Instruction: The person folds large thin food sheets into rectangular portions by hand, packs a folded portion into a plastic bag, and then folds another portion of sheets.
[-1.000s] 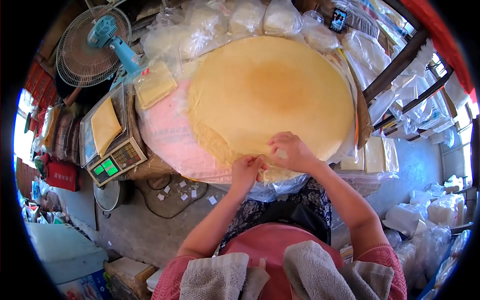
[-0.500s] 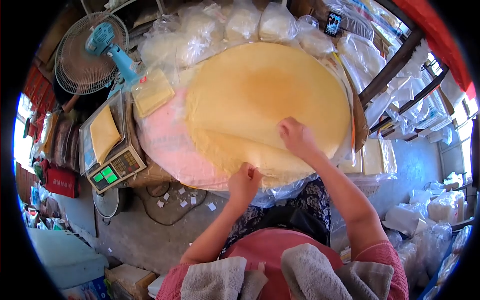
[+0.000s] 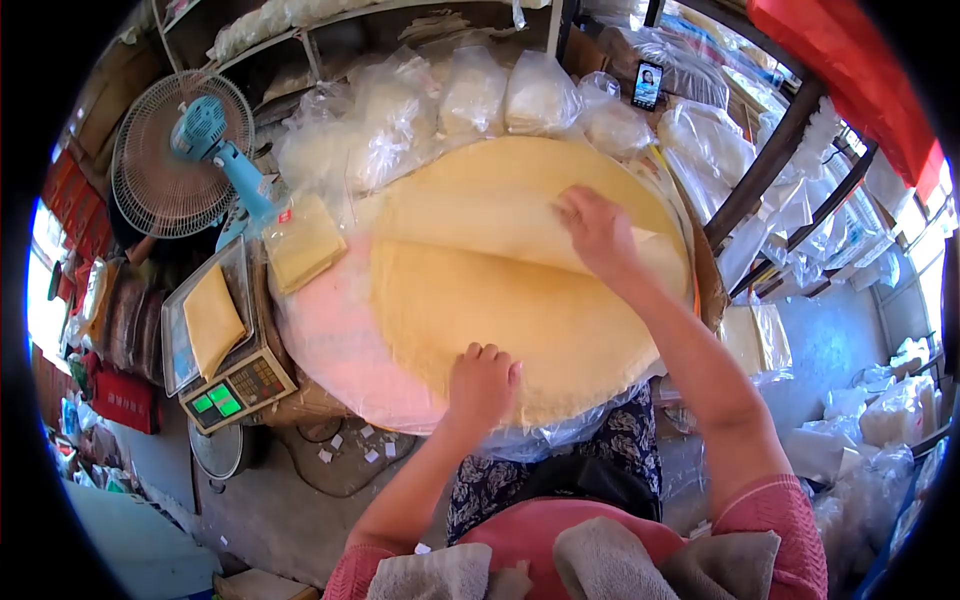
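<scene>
The right hand [image 3: 598, 232] reaches farther forward, fingers [image 3: 570, 206] curled together; the left hand [image 3: 484, 384] stays lower, nearer the torso.

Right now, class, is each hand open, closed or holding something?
Left hand: loosely curled; whether it holds anything cannot be told.
Right hand: closed, holding a thin, pale-yellow, folded-over sheet.

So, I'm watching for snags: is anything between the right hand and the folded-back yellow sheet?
Nothing visible: the right hand is at the folded-back yellow sheet, though its exact hold is blurred. The left hand is apart, on the near side.

Right hand [image 3: 598, 235] at the folded-back yellow sheet [image 3: 470, 218]
</scene>
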A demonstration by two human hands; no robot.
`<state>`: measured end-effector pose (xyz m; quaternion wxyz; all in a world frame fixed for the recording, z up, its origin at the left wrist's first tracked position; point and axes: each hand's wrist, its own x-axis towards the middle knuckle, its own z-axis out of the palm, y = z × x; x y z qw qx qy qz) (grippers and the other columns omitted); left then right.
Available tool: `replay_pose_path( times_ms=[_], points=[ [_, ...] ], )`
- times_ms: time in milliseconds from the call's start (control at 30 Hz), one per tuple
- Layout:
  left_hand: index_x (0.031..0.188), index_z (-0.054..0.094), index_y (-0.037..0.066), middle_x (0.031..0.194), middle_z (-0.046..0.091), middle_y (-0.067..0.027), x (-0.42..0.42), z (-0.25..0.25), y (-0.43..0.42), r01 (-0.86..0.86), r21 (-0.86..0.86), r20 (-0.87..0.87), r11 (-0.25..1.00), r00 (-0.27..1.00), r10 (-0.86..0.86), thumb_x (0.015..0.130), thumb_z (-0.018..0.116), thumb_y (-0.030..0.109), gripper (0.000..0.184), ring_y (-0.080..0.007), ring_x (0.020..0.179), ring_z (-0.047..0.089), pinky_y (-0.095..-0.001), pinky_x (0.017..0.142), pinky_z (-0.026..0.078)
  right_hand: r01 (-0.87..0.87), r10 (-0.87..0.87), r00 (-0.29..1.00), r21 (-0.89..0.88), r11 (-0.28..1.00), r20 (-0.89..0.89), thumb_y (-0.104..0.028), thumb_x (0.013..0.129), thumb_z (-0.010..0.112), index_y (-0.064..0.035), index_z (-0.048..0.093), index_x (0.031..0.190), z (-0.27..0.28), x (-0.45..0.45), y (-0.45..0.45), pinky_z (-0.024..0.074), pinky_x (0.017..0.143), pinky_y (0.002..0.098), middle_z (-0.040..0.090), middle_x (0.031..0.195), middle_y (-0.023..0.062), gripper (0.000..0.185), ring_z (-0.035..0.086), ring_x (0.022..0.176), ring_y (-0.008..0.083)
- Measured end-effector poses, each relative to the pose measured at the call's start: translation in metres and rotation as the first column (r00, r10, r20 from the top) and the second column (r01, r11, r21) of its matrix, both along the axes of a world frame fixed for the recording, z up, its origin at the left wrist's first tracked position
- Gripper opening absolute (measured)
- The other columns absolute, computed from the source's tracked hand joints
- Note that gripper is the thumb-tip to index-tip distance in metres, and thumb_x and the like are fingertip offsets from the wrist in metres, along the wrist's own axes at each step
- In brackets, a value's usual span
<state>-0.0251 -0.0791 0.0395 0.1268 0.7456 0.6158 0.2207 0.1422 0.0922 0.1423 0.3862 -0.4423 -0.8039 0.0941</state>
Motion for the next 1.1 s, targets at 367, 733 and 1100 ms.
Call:
replay_pose_path(
  times_ms=[367,733,1100],
  points=[
    [0.141,0.036,0.008,0.150,0.023,-0.0191,-0.015,-0.022,0.103,-0.272,0.045,-0.207,0.961,0.939,0.275,0.091,0.043,0.046,0.063,-0.0388,0.141,0.013,-0.0503,0.114,0.008,0.117,0.005,0.963,-0.438,0.891,0.268,-0.043,0.081,0.066,-0.0052,0.067,0.087,0.029,-0.005,0.037,0.0482,0.074,0.0377,0.066,0.088,0.0132,0.038,0.063,0.082,0.0263],
    [0.137,0.040,0.006,0.147,0.030,-0.0193,-0.018,-0.022,0.101,-0.260,0.086,-0.093,0.962,0.959,0.267,0.092,0.043,0.041,0.058,-0.0369,0.138,0.021,-0.0505,0.113,0.013,-0.340,0.092,0.926,0.702,0.625,0.367,-0.013,0.074,0.061,-0.0118,0.064,0.086,0.178,0.013,-0.001,0.0467,0.052,0.0371,0.055,0.071,0.0068,0.012,0.059,0.067,0.0263],
    [0.092,0.061,0.003,0.081,0.061,-0.0078,-0.121,-0.039,0.087,-0.129,-0.361,0.929,0.924,-0.141,0.343,0.088,0.058,0.025,0.023,-0.0161,0.071,0.059,-0.0320,0.061,0.048,-0.258,0.191,0.887,0.108,0.960,0.420,-0.006,0.069,0.060,-0.0090,0.061,0.109,-0.087,0.087,-0.132,0.0492,0.078,0.0403,0.059,0.103,0.0089,0.040,0.057,0.098,0.0264]
  ],
)
